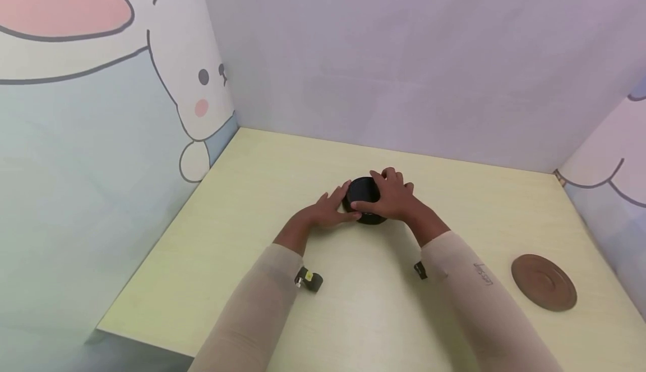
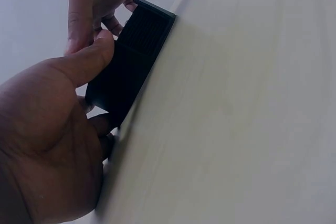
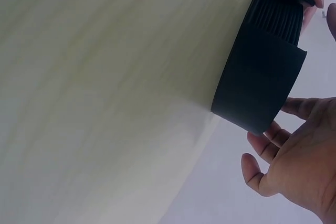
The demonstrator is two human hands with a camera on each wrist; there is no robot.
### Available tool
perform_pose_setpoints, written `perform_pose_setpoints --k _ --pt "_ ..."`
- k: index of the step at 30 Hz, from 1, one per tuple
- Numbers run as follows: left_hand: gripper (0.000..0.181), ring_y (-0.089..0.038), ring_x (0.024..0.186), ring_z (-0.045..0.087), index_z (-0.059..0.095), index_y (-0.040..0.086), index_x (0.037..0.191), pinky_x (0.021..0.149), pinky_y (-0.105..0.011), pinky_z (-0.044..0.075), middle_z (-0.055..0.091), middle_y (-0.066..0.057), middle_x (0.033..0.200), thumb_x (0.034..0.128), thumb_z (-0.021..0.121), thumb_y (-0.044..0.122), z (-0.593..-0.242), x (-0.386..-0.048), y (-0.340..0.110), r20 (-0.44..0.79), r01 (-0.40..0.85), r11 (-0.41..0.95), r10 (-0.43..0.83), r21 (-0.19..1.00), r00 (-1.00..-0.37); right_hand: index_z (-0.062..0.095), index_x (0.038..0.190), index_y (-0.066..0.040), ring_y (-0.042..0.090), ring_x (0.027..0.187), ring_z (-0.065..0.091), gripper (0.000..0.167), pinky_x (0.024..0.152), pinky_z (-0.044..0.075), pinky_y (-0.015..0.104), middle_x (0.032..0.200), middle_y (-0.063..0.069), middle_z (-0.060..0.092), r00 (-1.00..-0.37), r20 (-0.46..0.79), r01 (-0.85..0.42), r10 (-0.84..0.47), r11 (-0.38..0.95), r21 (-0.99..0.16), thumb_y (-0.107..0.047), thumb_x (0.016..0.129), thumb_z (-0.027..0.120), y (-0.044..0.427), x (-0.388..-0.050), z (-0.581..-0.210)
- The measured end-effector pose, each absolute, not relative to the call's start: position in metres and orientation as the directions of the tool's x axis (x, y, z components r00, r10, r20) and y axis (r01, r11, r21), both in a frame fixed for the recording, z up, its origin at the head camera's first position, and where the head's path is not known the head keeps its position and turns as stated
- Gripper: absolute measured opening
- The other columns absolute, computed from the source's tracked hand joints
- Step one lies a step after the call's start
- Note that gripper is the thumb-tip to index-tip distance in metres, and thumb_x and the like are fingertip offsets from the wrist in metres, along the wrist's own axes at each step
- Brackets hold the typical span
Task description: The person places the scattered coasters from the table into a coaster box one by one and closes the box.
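A black round holder (image 1: 364, 192) with a ribbed section in its side stands on the pale table between both hands. My left hand (image 1: 327, 212) grips its left side; in the left wrist view the thumb (image 2: 94, 59) lies along the upper edge and fingers curl beneath. My right hand (image 1: 392, 195) reaches over it from the right, thumb across the near top and fingers at the far right side. In the right wrist view, the right fingertips (image 3: 262, 148) touch the edge of the holder (image 3: 257, 77). What it contains is hidden.
A brown round disc (image 1: 544, 282) lies flat at the right of the table (image 1: 227, 248). Fabric walls (image 1: 393, 63) with rabbit drawings enclose the back and sides. Dark wrist devices (image 1: 310, 280) sit at both sleeve cuffs.
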State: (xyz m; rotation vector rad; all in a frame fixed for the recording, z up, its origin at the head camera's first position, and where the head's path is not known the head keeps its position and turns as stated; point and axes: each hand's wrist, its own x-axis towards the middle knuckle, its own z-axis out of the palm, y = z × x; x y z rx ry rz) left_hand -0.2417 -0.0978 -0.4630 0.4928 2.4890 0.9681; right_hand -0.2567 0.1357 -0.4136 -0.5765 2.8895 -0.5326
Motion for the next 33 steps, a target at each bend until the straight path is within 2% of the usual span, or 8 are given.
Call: perform_pose_setpoints --k 5,13,18,27,33 --pt "0.105 -0.043 0.172 -0.005 -0.005 0.027 0.178 0.140 -0.062 0.005 0.001 -0.006 0.187 0.1049 0.060 0.064 -0.462 -0.241 -0.098 -0.250 0.172 0.691 0.465 0.702 -0.849 0.030 0.173 -0.008 0.049 0.146 0.037 0.110 0.109 0.033 0.074 0.163 0.026 0.035 -0.918 -0.067 -0.342 -0.391 0.866 -0.365 -0.074 0.093 0.067 0.139 -0.255 -0.416" --pt "0.105 -0.039 0.173 -0.005 -0.005 0.024 0.178 0.141 -0.060 0.002 0.001 -0.006 0.187 0.1053 0.060 0.064 -0.462 -0.242 -0.098 -0.243 0.186 0.689 0.476 0.701 -0.845 0.028 0.174 -0.009 0.051 0.153 0.028 0.107 0.110 0.027 0.076 0.167 0.025 0.030 -0.915 -0.045 -0.349 -0.401 0.843 -0.410 -0.070 0.095 0.069 0.142 -0.250 -0.409" --pt "0.105 -0.043 0.172 -0.006 -0.005 0.029 0.178 0.139 -0.065 0.006 0.001 -0.004 0.187 0.1044 0.060 0.067 -0.459 -0.239 -0.098 -0.265 0.155 0.700 0.452 0.697 -0.852 0.026 0.174 -0.010 0.051 0.156 0.022 0.106 0.112 0.023 0.076 0.169 0.026 0.027 -0.921 -0.005 -0.347 -0.389 0.827 -0.443 -0.067 0.096 0.070 0.142 -0.246 -0.403" --pt "0.106 -0.046 0.172 -0.004 -0.005 0.033 0.177 0.138 -0.068 0.009 0.000 -0.004 0.187 0.1027 0.060 0.070 -0.460 -0.238 -0.098 -0.283 0.124 0.709 0.427 0.694 -0.859 0.010 0.177 -0.012 0.050 0.163 0.011 0.111 0.115 0.021 0.078 0.177 0.026 0.011 -0.947 0.089 -0.315 -0.310 0.828 -0.464 -0.067 0.099 0.068 0.146 -0.233 -0.392" --pt "0.105 -0.045 0.172 -0.005 -0.006 0.032 0.177 0.139 -0.066 0.006 0.000 -0.005 0.187 0.1034 0.061 0.067 -0.460 -0.238 -0.098 -0.269 0.140 0.699 0.442 0.701 -0.856 0.008 0.177 -0.013 0.051 0.163 0.008 0.112 0.114 0.017 0.080 0.178 0.026 0.007 -0.948 0.105 -0.315 -0.301 0.835 -0.451 -0.066 0.099 0.068 0.162 -0.218 -0.387"
